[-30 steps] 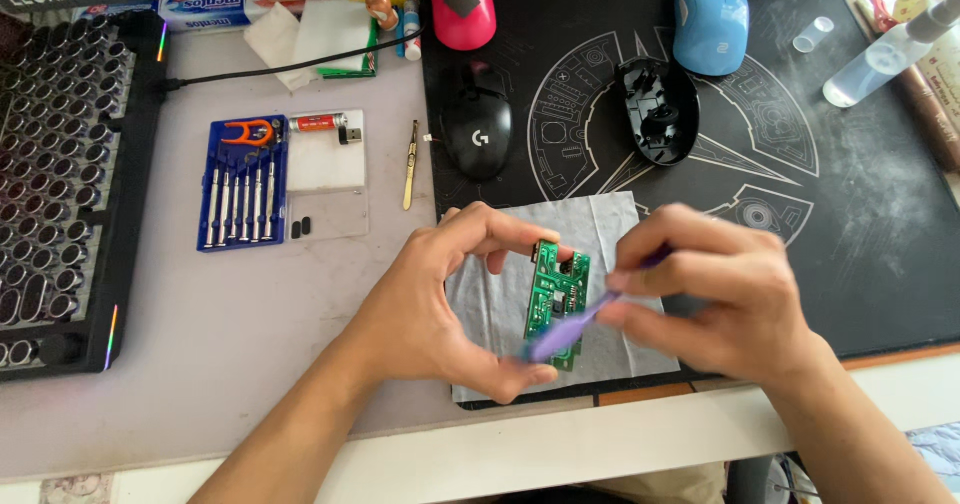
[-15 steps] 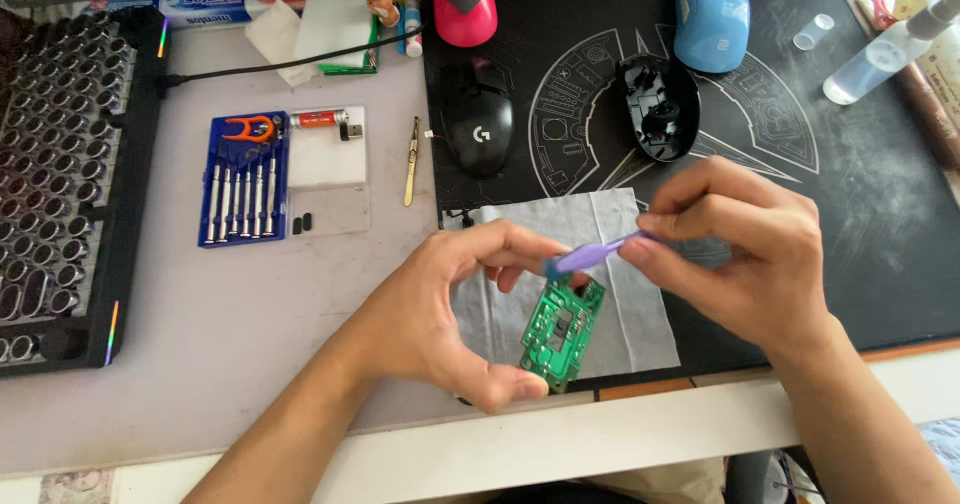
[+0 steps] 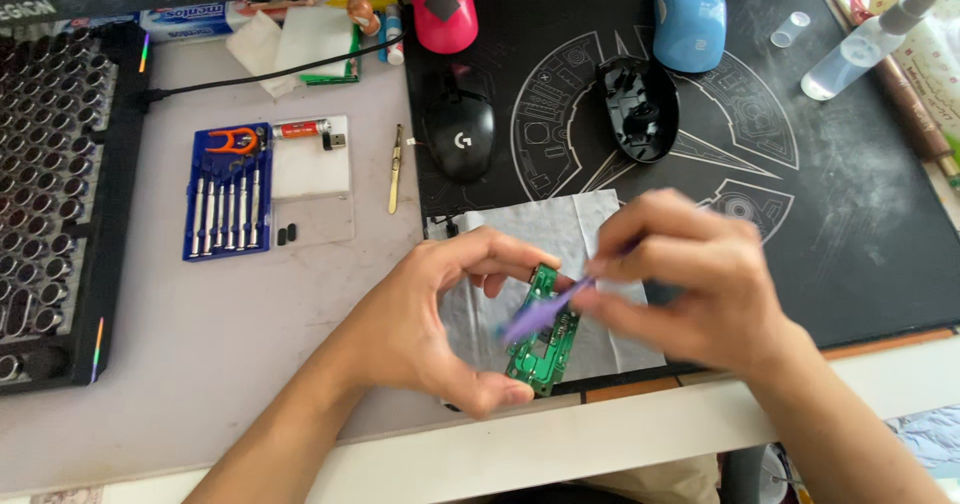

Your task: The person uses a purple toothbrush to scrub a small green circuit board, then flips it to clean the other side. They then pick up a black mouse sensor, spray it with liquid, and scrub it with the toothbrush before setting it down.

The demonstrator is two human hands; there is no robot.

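My left hand (image 3: 430, 324) pinches a small green circuit board (image 3: 545, 349) by its top and bottom ends, holding it edge-up over a grey cloth (image 3: 520, 264). My right hand (image 3: 690, 284) grips a thin purple tool (image 3: 545, 309), blurred with motion, whose tip lies across the board's face. An opened black mouse shell (image 3: 640, 109) lies upside down on the black desk mat (image 3: 850, 204) behind my hands.
A black mouse (image 3: 460, 134), a pink mouse (image 3: 445, 14) and a blue mouse (image 3: 690, 19) sit on the mat. A blue screwdriver set (image 3: 228, 194), tweezers (image 3: 395, 169) and a keyboard without caps (image 3: 50, 204) lie to the left. A spray bottle (image 3: 865, 39) lies at far right.
The purple tool has swung down from above the board onto its face. My right hand has shifted lower, and the board has stayed in my left hand.
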